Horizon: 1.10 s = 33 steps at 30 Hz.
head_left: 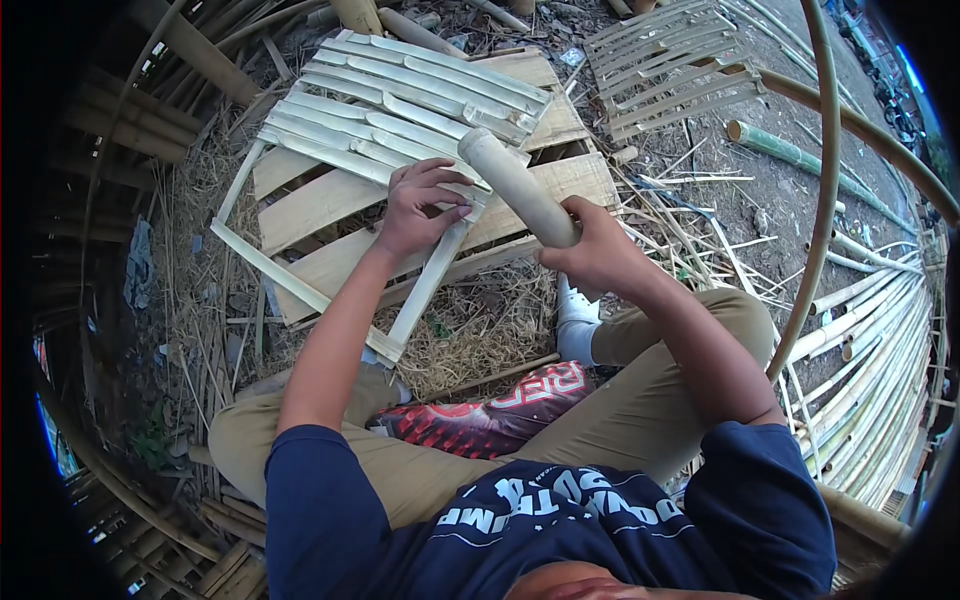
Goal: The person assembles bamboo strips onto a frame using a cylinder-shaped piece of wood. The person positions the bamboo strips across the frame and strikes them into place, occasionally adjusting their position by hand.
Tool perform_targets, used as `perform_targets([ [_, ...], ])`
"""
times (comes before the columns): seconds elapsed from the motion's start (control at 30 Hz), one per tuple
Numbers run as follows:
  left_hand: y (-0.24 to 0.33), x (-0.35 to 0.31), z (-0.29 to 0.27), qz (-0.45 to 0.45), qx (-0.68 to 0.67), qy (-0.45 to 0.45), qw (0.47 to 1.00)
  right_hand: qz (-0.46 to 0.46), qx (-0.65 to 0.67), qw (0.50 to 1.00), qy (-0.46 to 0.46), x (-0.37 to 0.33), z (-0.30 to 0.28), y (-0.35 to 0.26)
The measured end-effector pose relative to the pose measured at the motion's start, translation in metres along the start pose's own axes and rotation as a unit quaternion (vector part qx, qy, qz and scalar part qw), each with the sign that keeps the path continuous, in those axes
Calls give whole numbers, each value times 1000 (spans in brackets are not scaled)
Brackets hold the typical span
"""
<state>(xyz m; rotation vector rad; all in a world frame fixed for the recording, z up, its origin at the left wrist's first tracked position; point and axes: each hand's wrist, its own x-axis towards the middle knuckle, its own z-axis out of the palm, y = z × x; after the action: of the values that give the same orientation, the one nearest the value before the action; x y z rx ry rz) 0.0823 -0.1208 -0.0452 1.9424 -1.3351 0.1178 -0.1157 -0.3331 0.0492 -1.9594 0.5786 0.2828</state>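
A frame of split bamboo slats (350, 115) rests on a low platform of wooden planks (315, 205). Pale slats lie side by side across its far part, while its near part has only the outer strips. Along the right side rail (428, 292), my left hand (420, 205) is closed in a pinch at the end of a slat; what sits between the fingertips is too small to tell. My right hand (600, 245) wraps round one end of a thick bamboo club (515, 190). The club's far end is raised beside the left fingers, over the slat ends.
Another slatted bamboo panel (670, 65) lies at the far right. Beyond my right knee are a green bamboo pole (810, 160) and a stack of bamboo poles (870, 370). A curved pole (828, 150) rises close by. Straw and a red printed sack (490, 420) lie between my legs.
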Motion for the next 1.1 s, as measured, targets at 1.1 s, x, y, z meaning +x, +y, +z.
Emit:
perform_targets([
  [1.1, -13, -4, 3, 8, -10, -35, 999, -140, -253, 953, 94, -23, 23, 36],
])
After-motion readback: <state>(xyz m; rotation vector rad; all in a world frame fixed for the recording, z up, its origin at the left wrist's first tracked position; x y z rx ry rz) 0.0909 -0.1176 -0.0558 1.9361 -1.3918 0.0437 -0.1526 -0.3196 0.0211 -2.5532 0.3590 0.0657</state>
